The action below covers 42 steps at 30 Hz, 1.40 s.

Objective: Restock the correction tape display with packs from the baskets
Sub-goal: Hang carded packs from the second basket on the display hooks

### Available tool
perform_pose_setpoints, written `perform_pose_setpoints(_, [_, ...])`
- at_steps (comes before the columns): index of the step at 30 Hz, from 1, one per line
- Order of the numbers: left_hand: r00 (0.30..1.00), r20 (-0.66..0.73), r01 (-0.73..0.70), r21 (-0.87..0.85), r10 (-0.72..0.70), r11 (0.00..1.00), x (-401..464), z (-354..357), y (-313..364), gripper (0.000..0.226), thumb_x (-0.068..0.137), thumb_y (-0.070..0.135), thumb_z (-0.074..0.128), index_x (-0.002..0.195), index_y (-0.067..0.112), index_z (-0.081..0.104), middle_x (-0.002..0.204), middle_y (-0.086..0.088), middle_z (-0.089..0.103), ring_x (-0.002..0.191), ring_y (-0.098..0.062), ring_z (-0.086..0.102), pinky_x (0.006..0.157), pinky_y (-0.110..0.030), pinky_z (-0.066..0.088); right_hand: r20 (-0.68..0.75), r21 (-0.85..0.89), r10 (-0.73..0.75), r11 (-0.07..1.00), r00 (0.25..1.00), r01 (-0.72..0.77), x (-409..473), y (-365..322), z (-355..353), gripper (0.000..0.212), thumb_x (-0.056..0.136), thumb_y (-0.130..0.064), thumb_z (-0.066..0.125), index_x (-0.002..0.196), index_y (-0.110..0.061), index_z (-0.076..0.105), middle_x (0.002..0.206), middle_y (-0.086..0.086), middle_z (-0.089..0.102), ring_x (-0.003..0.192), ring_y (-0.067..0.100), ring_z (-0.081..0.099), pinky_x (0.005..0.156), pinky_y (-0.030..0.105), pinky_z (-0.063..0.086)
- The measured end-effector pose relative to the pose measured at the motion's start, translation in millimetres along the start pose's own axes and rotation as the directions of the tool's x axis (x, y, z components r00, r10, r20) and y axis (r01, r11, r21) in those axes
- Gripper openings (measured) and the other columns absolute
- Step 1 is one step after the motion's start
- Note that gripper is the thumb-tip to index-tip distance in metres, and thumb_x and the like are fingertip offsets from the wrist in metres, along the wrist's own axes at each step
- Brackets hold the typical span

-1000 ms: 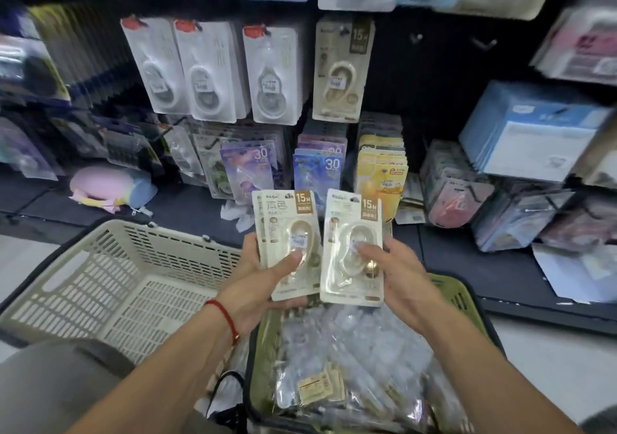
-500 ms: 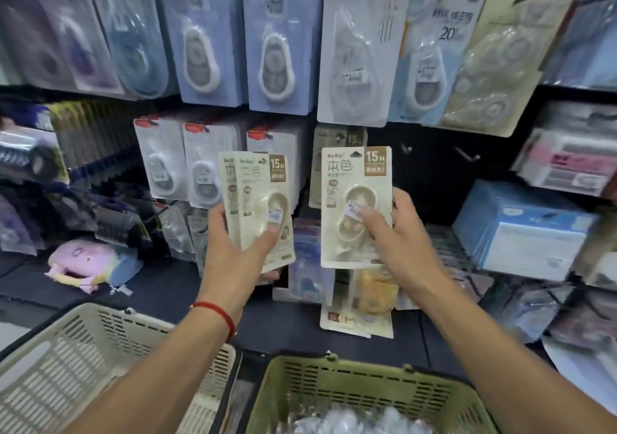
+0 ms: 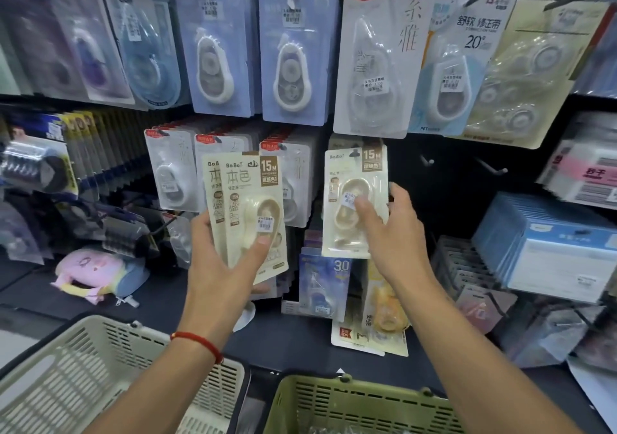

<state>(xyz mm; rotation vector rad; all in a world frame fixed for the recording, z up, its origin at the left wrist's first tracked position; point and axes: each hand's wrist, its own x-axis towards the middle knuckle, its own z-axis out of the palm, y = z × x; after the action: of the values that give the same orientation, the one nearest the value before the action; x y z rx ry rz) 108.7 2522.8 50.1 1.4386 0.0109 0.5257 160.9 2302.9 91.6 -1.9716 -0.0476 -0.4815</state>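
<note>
The left hand [image 3: 217, 266] holds two cream 15M packs [image 3: 248, 213] fanned one behind the other, its grip closed on them with the thumb pressed over the price sticker on the front blister and the fingers curled behind. A red string bracelet [image 3: 197, 343] circles that wrist.

The right hand [image 3: 390, 233] grips a single cream pack [image 3: 354, 199], fingertips on the blister front and thumb at the right edge. The pack's top slot sits at a black display hook [image 3: 355, 153]; whether it is fully threaded on cannot be told. Just behind this pack, more of the same cream cards hang on that peg.

Left of the right grip, between the two hands, hang rows of white packs with red tabs [image 3: 283, 179], partly covered by the left hand's packs. Right of the right grip two bare pegs [image 3: 494, 168] stick out from the dark panel, and farther right stands a blue box [image 3: 554, 246]. Above both grips hang larger blue-carded packs [image 3: 293, 56] and a tall white pack [image 3: 377, 59].

Below the right grip stand a blue "30" pack [image 3: 322, 283] and a yellow pack [image 3: 384, 306] on the dark shelf. Below the left grip sits a white basket [image 3: 110, 377]; below the right forearm a green basket [image 3: 350, 403], with clear wrappers just visible at the frame's bottom edge. Far left of the left grip lies a pink and blue pouch [image 3: 96, 273]
</note>
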Motion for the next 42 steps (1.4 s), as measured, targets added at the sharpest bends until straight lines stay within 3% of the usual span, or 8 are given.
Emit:
perform_pose_setpoints(3, [0.998,0.062,0.026,-0.033,-0.024,0.999,-3.1,0.8,1.4,0.050,0.081,0.039,0.091,0.114,0.051,0.055,0.113,0.019,0.073,0.097,-0.016,0.079,0.056,-0.050,0.065,-0.009,-0.341,-0.084,0.937,0.996,0.076,-11.7,2.3,2.7,0.071,0.104,-0.049,0.055,0.163,-0.019,0.027,0.157,0.006,0.038,0.142,0.023,0.039,0.113,0.042,0.038])
perform_pose_setpoints(9, [0.976,0.184,0.136,-0.106,-0.115,0.985,-8.8,17.3,-8.4,0.068,0.060,0.055,0.098,0.115,0.048,0.058,0.116,0.010,0.075,0.101,-0.026,0.079,0.057,-0.049,0.064,0.350,-0.079,-0.019,0.996,0.936,0.050,-36.8,-2.4,23.4,0.039,0.096,-0.056,0.067,0.126,-0.032,0.063,0.115,-0.018,0.070,0.107,-0.001,0.064,0.095,0.032,0.053])
perform_pose_setpoints(17, [0.986,0.130,0.122,-0.120,-0.106,0.985,-4.8,23.6,-17.6,0.047,0.092,0.020,0.081,0.113,0.054,0.057,0.110,0.015,0.075,0.099,-0.020,0.079,0.060,-0.048,0.066,0.083,0.260,0.014,0.965,0.996,-0.036,-31.6,5.6,10.9,0.026,0.098,-0.043,0.070,0.117,-0.040,0.053,0.114,-0.010,0.074,0.105,0.009,0.072,0.095,0.046,0.059])
perform_pose_setpoints(23, [0.992,0.097,0.086,-0.103,-0.076,0.991,-5.8,24.4,-16.1,0.049,0.098,0.009,0.071,0.112,0.053,0.056,0.112,0.016,0.074,0.099,-0.019,0.079,0.060,-0.046,0.066,0.017,0.283,-0.007,0.959,1.000,0.002,-23.3,10.8,4.4,0.020,0.105,-0.033,0.061,0.119,-0.045,0.053,0.118,-0.012,0.073,0.111,0.006,0.069,0.098,0.035,0.057])
perform_pose_setpoints(26, [0.995,0.069,0.073,-0.100,-0.066,0.992,-6.5,23.7,-13.0,0.050,0.098,0.010,0.070,0.109,0.057,0.056,0.111,0.021,0.072,0.098,-0.017,0.078,0.059,-0.045,0.066,-0.038,0.302,-0.009,0.953,0.999,0.021,-22.4,10.5,3.0,0.023,0.105,-0.031,0.063,0.126,-0.038,0.057,0.114,-0.018,0.073,0.106,-0.006,0.069,0.084,0.012,0.054])
perform_pose_setpoints(33, [0.993,0.071,0.097,-0.103,-0.090,0.990,-10.6,28.1,-10.0,0.036,0.097,0.021,0.074,0.120,0.039,0.053,0.116,0.009,0.073,0.098,-0.020,0.079,0.056,-0.041,0.064,-0.041,-0.154,-0.027,0.988,0.999,0.020,-22.5,15.4,0.5,0.057,0.101,-0.044,0.063,0.152,-0.024,0.044,0.148,-0.002,0.049,0.137,0.017,0.048,0.112,0.040,0.044])
perform_pose_setpoints(38, [0.969,0.227,0.130,-0.111,-0.102,0.985,-14.9,36.6,-10.6,0.045,0.098,0.012,0.072,0.132,0.031,0.051,0.116,0.004,0.077,0.104,-0.025,0.078,0.059,-0.043,0.065,0.320,0.160,-0.018,0.987,0.947,-0.035,-31.3,13.8,9.8,0.028,0.096,-0.045,0.073,0.121,-0.033,0.067,0.109,-0.014,0.076,0.100,-0.005,0.069,0.090,0.027,0.057])
perform_pose_setpoints(42, [0.944,0.319,0.126,-0.128,-0.079,0.984,-18.0,44.4,-10.6,0.056,0.095,0.016,0.073,0.145,0.030,0.051,0.123,0.003,0.075,0.112,-0.021,0.075,0.076,-0.043,0.067,0.221,0.313,-0.032,0.949,0.975,-0.040,-33.3,16.2,13.4,0.026,0.094,-0.036,0.079,0.115,-0.031,0.064,0.106,-0.012,0.079,0.095,0.007,0.077,0.084,0.037,0.063])
